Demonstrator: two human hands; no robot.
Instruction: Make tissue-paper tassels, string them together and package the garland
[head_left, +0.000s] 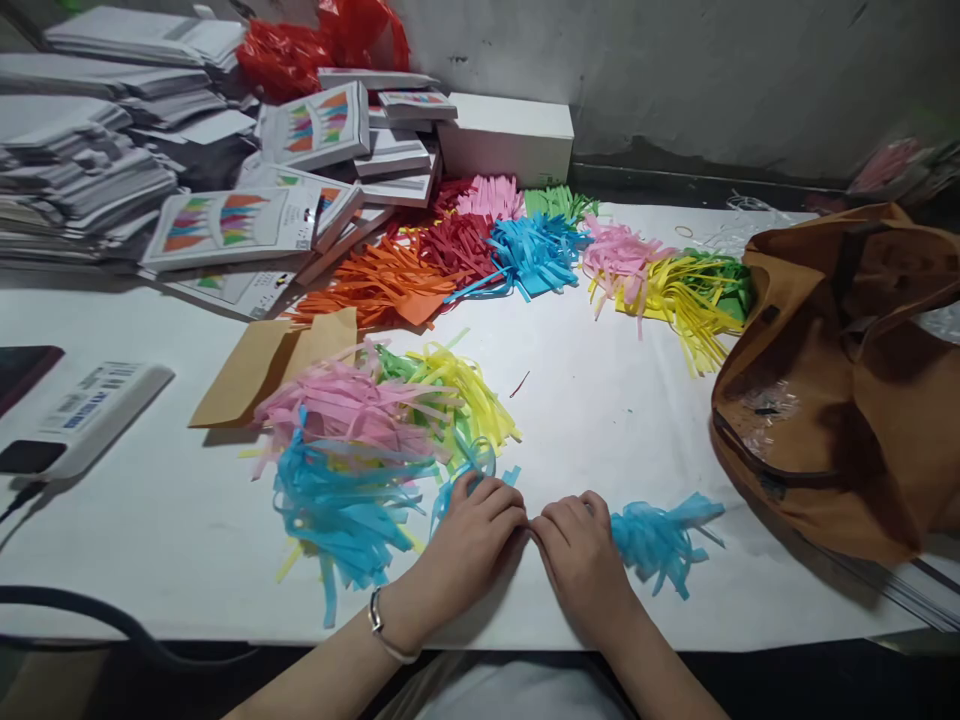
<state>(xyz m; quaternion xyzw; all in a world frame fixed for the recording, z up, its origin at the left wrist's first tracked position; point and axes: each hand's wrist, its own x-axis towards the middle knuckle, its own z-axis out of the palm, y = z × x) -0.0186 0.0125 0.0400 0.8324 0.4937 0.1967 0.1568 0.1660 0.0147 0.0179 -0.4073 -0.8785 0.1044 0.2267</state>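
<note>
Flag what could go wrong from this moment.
The blue fringe spreading out beside the right hand looks thin, so it might tear if pulled hard. The loose blue strips by the left hand lie close to the blue tassel pile and could tangle with it.

White tabletop (pixel 592 420) brightest mid-frame; grey wall (pixel 675 90) dimmer. Soft shadow under left hand (pixel 480 525); brown bag (pixel 787 340) dark inside. Stacked flat cartons (pixel 82 190) at left edge smeared; upper-right corner blurred.
</note>
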